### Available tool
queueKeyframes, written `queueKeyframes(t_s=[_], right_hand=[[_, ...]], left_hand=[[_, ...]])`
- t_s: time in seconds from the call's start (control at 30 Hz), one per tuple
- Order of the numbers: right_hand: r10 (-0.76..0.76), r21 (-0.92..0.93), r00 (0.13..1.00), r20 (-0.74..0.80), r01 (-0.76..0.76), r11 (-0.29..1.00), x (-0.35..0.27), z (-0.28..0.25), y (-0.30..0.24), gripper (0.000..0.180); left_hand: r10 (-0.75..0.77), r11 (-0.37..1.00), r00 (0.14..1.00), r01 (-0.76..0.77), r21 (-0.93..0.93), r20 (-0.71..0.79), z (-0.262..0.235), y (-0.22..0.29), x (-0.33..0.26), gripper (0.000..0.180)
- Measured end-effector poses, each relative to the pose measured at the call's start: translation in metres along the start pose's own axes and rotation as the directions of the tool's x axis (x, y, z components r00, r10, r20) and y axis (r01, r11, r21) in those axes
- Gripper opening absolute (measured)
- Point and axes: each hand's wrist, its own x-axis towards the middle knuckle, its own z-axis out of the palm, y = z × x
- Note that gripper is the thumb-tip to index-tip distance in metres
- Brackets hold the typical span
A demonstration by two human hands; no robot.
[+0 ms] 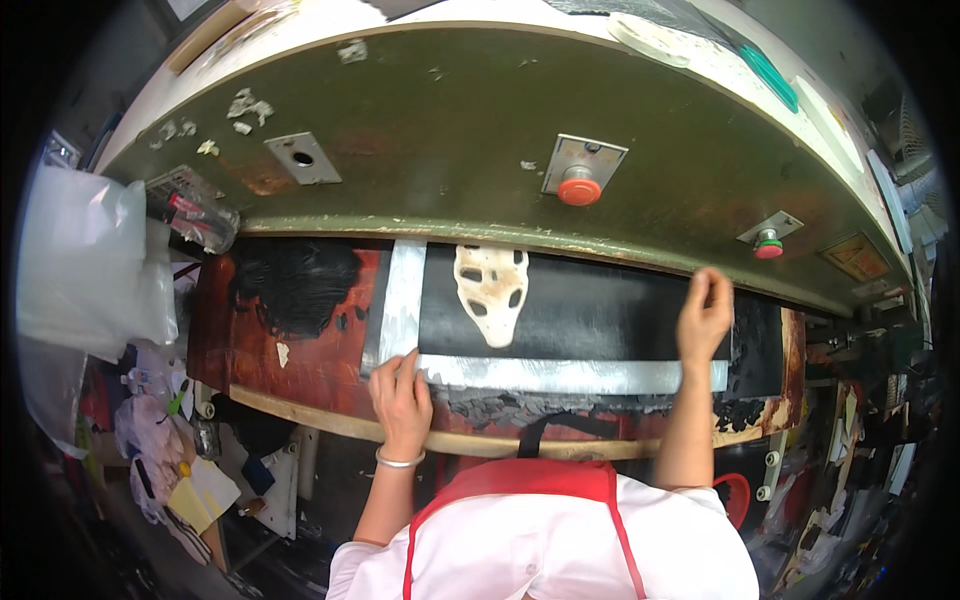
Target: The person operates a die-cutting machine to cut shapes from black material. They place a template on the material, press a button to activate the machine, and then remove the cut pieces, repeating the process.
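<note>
A black sheet or board (610,310) lies on the work surface in front of me, under the edge of a green machine. Silver strips (570,375) run along its near side and its left side. On the sheet is a pale, tapered piece with several dark holes (492,290); its far end is under the machine. My left hand (402,405), with a bangle on the wrist, rests its outstretched fingers on the near left corner of the strips. My right hand (706,318) is raised over the sheet's right end, its fingers curled together and slightly blurred; what they hold, if anything, is hidden.
The green machine's front (420,140) crosses the far side, with a red push button (579,187) and a green one (768,245). Black scraps (295,285) lie at left on the reddish-brown surface. Clear plastic bags (90,260) hang at far left.
</note>
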Motion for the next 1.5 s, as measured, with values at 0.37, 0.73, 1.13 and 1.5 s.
queueKeyframes(t_s=[0.37,0.73,1.13,1.5], right_hand=[[0.069,0.238,0.982,-0.178,-0.025,0.971,0.062,0.017,0.027,0.031],[-0.177,0.071,-0.139,0.974,-0.555,0.829,-0.187,-0.009,-0.017,0.041],[0.206,0.400,0.768,0.606,-0.518,0.756,-0.143,-0.058,-0.022,0.013],[-0.116,0.023,0.763,0.636,0.131,0.991,-0.176,0.093,-0.134,0.098]], left_hand=[[-0.045,0.998,0.999,0.044,-0.039,-0.019,0.064,-0.011,0.066,0.006],[-0.089,0.996,0.995,0.088,-0.021,-0.054,0.065,-0.011,0.058,0.004],[-0.095,0.987,0.995,0.099,-0.127,0.035,0.024,-0.009,-0.023,0.004],[0.107,0.978,0.981,-0.133,0.158,0.162,-0.008,0.015,0.012,0.045]])
